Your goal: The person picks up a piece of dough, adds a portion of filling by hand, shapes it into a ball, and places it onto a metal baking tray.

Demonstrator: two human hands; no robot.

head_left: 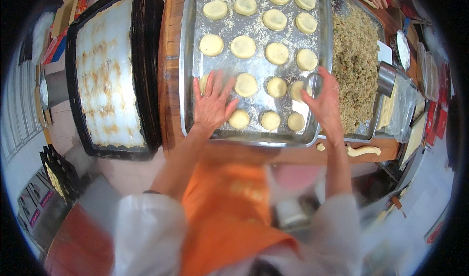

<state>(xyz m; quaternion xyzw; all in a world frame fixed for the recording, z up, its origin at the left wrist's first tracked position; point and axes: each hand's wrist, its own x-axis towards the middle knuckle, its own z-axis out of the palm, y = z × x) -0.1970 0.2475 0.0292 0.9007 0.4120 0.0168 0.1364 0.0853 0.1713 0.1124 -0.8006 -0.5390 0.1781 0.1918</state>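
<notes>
A brown wooden table [170,88] holds things up. On it is a big silver tray [254,143]. To the left is a stack of black baking pans [152,81]. To the right is a heap of brown, crumbly stuff [354,71] in another tray. The left hand [212,101] has its fingers spread wide over the big tray. The right hand [326,100] is narrow, with thumb and finger holding a shiny ring [312,76]. A bendy dough strip [364,151] lies near the table's front edge. Flat, round dough cakes [245,85] sit in rows on the silver tray; one is partly under the left hand, another just beside the ring. A tiny dough lump [320,146] is near the strip
</notes>
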